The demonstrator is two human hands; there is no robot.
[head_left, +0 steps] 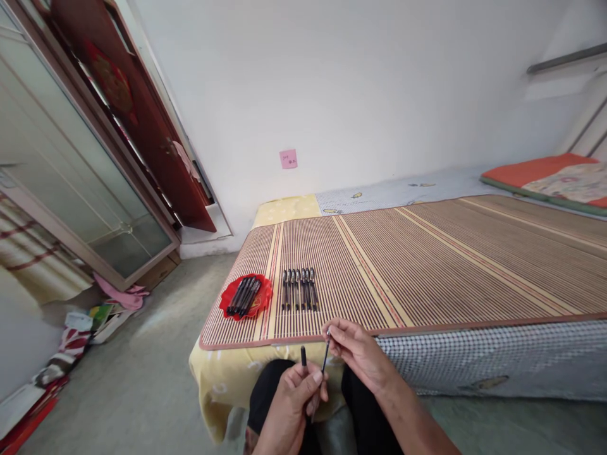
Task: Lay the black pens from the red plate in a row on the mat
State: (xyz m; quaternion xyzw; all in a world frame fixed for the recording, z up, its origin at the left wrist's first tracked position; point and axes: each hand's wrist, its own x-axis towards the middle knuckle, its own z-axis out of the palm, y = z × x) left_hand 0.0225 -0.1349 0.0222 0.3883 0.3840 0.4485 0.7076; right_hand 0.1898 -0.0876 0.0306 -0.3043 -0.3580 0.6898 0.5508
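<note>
Striped mat (pixel 436 253) on bed (pixel 474 363); red dish (pixel 224 303), pens (pixel 297 291).

Home bedroom: 1 mat-covered bed (pixel 446 259), 1 folded quilt (pixel 550 180).

A thin dark pen refill (pixel 325 356) is held upright between both hands: its upper end is pinched by the fingers of the right hand (pixel 353 351), its lower part by the left hand (pixel 303 392), in which a short black pen part (pixel 303 356) is also gripped. Beyond them, a brown-and-cream striped woven mat (pixel 379 265) is spread over a bed, whose yellow patterned cloth (pixel 213 373) hangs down at the near left corner. On the mat, a row of black capped pens (pixel 299 291) is laid side by side. Just left of the row, more black pens (pixel 244 296) are piled in a red scalloped plastic dish (pixel 265 294). A pink square paper note (pixel 288 159) is stuck to the white wall (pixel 355 82).
</note>
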